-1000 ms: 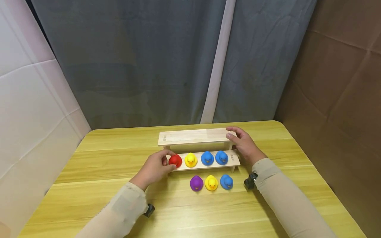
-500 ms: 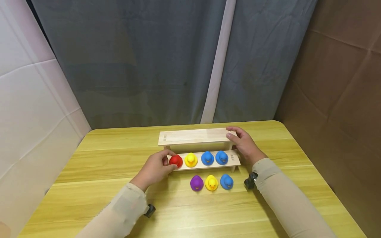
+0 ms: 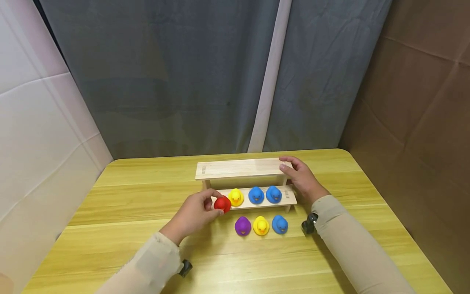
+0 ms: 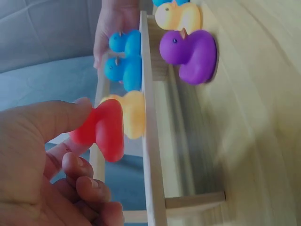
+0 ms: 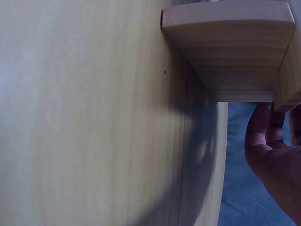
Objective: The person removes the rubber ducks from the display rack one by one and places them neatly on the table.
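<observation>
My left hand (image 3: 192, 212) pinches a red rubber duck (image 3: 222, 204) between thumb and fingers, at the left end of the lower step (image 3: 291, 199) of a two-tier wooden stand. In the left wrist view the red duck (image 4: 107, 129) appears close beside a yellow duck (image 4: 134, 115). On that step sit the yellow duck (image 3: 236, 197) and two blue ducks (image 3: 256, 196). My right hand (image 3: 304, 179) grips the right end of the upper step (image 3: 238, 169). Its curled fingers (image 5: 257, 127) show at the wood's edge in the right wrist view.
In front of the stand, a purple duck (image 3: 242, 226), another yellow duck (image 3: 261, 226) and another blue duck (image 3: 280, 224) stand in a row on the wooden table (image 3: 110, 220). A grey curtain (image 3: 165, 81) hangs behind the table, with cloth walls on both sides.
My left hand has moved slightly right and towards me, carrying the red duck from the left end of the lower step to its front edge. The right hand stays put.
</observation>
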Motion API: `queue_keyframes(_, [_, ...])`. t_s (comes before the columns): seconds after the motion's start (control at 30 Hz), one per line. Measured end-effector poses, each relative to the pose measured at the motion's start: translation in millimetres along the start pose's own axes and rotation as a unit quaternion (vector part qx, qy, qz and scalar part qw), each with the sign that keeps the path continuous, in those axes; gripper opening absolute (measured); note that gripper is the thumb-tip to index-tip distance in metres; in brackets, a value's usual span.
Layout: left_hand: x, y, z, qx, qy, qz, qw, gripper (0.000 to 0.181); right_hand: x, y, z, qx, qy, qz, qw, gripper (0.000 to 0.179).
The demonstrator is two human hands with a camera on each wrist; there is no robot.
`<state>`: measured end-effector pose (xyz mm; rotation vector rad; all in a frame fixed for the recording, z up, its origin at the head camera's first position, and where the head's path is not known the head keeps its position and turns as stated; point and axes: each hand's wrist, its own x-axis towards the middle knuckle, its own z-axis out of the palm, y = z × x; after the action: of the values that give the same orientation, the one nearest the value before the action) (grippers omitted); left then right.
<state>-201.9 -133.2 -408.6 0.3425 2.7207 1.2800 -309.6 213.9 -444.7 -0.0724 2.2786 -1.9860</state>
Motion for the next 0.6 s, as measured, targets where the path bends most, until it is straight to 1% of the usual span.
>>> queue_keyframes(0.37, [-9.6, 7.0, 6.0, -0.011, -0.013, 0.017, 0.9997, 0.028, -0.7, -0.2, -0.1, 0.0, -0.002, -0.001, 1.0, 0.049])
queue_keyframes(0.6, [-13.6, 10.3, 7.3, -0.009, -0.015, 0.011, 0.9998, 0.027, -0.6, -0.5, -0.4, -0.001, -0.005, -0.005, 1.0, 0.049])
